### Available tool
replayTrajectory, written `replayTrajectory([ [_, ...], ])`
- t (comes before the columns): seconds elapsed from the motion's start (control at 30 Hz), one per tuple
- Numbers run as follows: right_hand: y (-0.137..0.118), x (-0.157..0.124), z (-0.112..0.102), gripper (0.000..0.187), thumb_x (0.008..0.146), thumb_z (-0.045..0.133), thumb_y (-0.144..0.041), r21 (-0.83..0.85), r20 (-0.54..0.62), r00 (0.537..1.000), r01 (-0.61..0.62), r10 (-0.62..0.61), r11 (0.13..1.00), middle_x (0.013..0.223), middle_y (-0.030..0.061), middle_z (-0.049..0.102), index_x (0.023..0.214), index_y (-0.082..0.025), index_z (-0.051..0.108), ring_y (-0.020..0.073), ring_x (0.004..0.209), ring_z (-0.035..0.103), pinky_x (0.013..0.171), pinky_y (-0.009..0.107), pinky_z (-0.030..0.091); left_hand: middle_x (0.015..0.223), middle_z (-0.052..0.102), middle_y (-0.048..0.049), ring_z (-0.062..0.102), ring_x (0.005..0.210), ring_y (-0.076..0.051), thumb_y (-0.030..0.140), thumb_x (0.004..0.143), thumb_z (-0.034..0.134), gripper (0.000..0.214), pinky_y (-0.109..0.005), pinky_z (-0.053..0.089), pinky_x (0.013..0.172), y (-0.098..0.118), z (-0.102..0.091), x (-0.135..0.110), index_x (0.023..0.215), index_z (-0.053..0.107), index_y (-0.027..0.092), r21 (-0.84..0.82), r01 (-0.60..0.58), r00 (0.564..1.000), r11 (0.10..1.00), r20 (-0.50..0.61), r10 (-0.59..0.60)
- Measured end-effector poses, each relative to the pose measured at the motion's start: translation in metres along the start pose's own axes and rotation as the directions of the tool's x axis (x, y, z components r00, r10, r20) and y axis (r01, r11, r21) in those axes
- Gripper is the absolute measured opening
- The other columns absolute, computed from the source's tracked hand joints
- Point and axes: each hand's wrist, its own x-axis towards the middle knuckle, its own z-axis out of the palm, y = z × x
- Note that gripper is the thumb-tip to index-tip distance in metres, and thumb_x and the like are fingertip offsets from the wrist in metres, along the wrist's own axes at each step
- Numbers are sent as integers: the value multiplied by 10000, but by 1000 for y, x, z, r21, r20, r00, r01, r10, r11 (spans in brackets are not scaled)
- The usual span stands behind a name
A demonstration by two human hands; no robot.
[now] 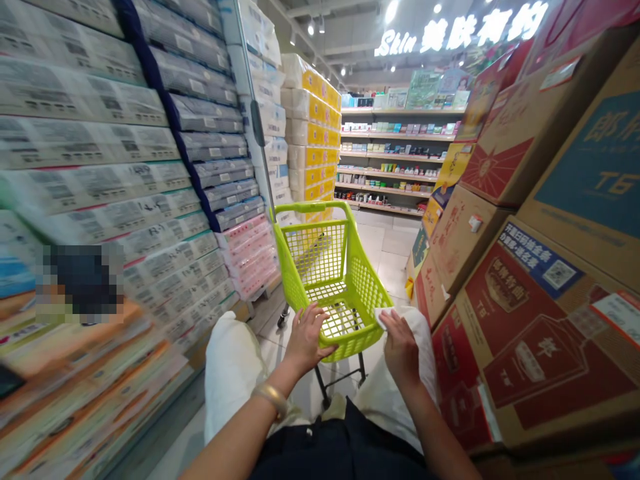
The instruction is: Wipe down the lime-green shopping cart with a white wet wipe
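A lime-green shopping cart point(370, 270) with a perforated plastic basket stands between my knees. Its basket holds nothing that I can see. My left hand point(307, 337) grips the near left rim, fingers curled over the edge and thumb along the near side. In my right hand point(400, 340) is a folded white wipe point(383, 318), pinched in the fingers and pressed to the basket's near right rim. Whether it is paper or cloth I cannot tell. A long metal pole point(250, 80) with a dark grip rises from the cart's far left corner.
Stacked tissue packs point(95, 147) line the left side, with yellow-and-white packs point(315, 157) further on. Cardboard cartons point(525, 333) are piled close on the right. Shelves of small boxes and bottles point(395, 157) stand at the back beyond a tiled floor point(383, 243).
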Motion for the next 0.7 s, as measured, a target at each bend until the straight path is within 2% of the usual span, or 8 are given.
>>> replayTrajectory([
  [0.1,-17,-3,10,444,877,378,-33,29,-9,1000,17,-17,999,1150,97,735,1139,-188,701,241,1225,612,1064,481,472,1246,588,-129,407,1350,-357,358,721,749,519,-581,308,1122,-3,2,2,1185,577,201,-23,-13,1000,1000,-7,13],
  [0.23,-62,-12,26,467,869,404,-31,224,149,963,187,-223,956,1204,61,716,1191,-232,676,215,1229,610,1056,445,489,1257,578,-123,403,1356,-356,296,684,771,536,-577,330,1105,-2,6,5,1180,580,220,-68,-33,999,997,-10,33],
  [0.3,-68,-14,26,479,875,403,-30,263,188,948,202,-256,943,1228,53,705,1219,-242,660,209,1240,601,1054,440,491,1249,579,-125,404,1355,-359,294,684,774,536,-579,340,1098,-2,7,5,1179,581,220,-78,-44,999,996,-9,44],
  [0.4,-47,-12,15,471,889,386,-32,207,130,972,164,-194,964,1205,60,715,1202,-238,672,219,1224,614,1046,454,496,1224,588,-128,413,1346,-371,330,679,797,534,-588,359,1083,-1,8,5,1154,585,209,-76,-50,999,996,-14,49],
  [0.47,-23,-8,6,457,895,374,-38,121,50,995,83,-89,989,1186,76,721,1177,-219,685,234,1229,609,1040,468,498,1214,591,-125,415,1343,-378,330,649,825,565,-587,371,1077,-1,9,5,1142,581,203,-78,-53,998,996,-23,52],
  [0.57,-1,-5,-1,446,887,366,-44,27,-34,999,-29,30,999,1168,95,723,1159,-187,689,253,1241,593,1035,484,496,1213,586,-121,418,1340,-382,310,615,849,600,-575,392,1069,-1,12,4,1138,575,201,-90,-59,997,994,-48,55],
  [0.63,-3,-4,1,438,871,382,-41,21,-49,998,-43,44,999,1159,95,725,1143,-182,694,257,1234,593,1028,481,499,1220,578,-121,421,1336,-384,303,607,852,608,-569,406,1061,-1,14,3,1139,575,203,-92,-64,996,994,-62,58],
  [0.7,-16,-6,6,420,853,421,-42,60,-23,1000,-1,3,998,1138,86,731,1129,-192,700,256,1205,608,1013,464,509,1227,570,-121,424,1331,-385,306,609,849,606,-566,414,1057,-2,15,2,1141,575,206,-85,-67,995,994,-73,61],
])
